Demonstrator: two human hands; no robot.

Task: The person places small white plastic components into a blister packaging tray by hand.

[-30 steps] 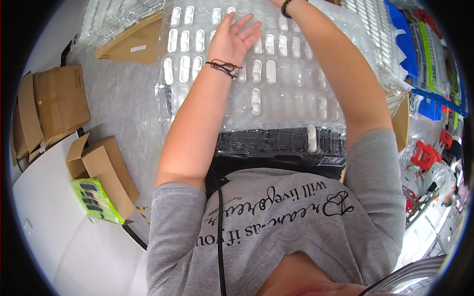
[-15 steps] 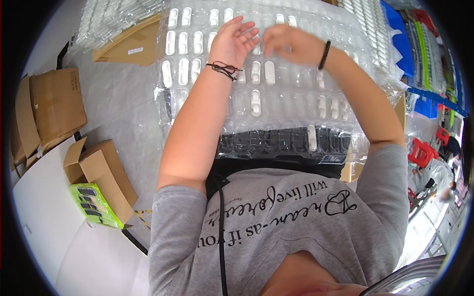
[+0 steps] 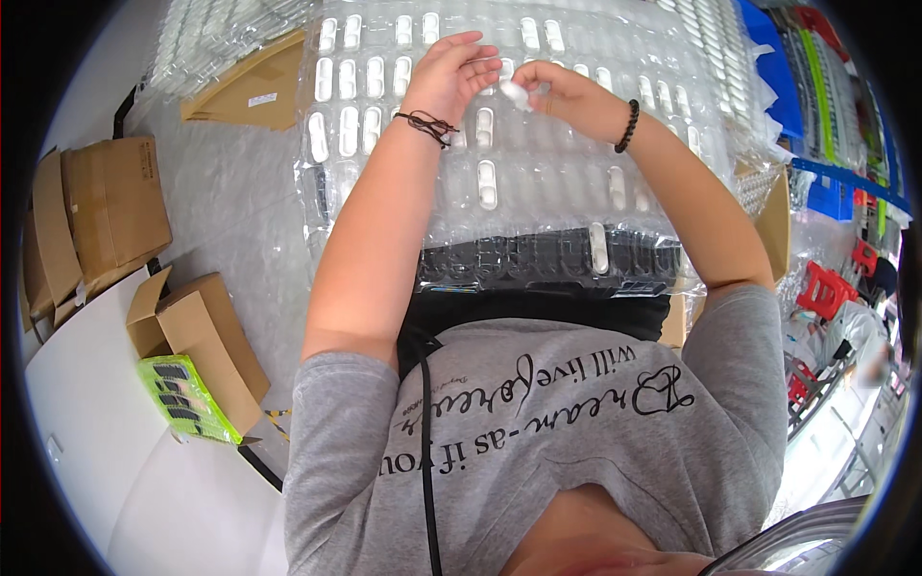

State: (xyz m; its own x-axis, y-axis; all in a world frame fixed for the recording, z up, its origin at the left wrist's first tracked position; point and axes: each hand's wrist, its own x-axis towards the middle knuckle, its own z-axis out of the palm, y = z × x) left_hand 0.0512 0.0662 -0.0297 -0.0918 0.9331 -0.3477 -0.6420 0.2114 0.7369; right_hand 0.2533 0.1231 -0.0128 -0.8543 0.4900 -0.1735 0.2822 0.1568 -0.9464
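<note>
Up near the top of the view, a small white capsule-shaped piece point(image 3: 516, 93) sits pinched in the fingertips of the right hand point(image 3: 562, 91); the left hand point(image 3: 451, 75) hovers just beside it, fingers curled and half open, holding nothing I can make out; both hang over a clear plastic blister tray point(image 3: 538, 182) with rows of white pieces; a black tray point(image 3: 538, 264) lies nearer the body; cardboard boxes point(image 3: 115, 206) stand well to the left.

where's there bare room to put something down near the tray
The grey floor is bare between the clear tray and the cardboard boxes. The white surface below the green packet is bare. It is crowded where the left hand and right hand meet.
</note>
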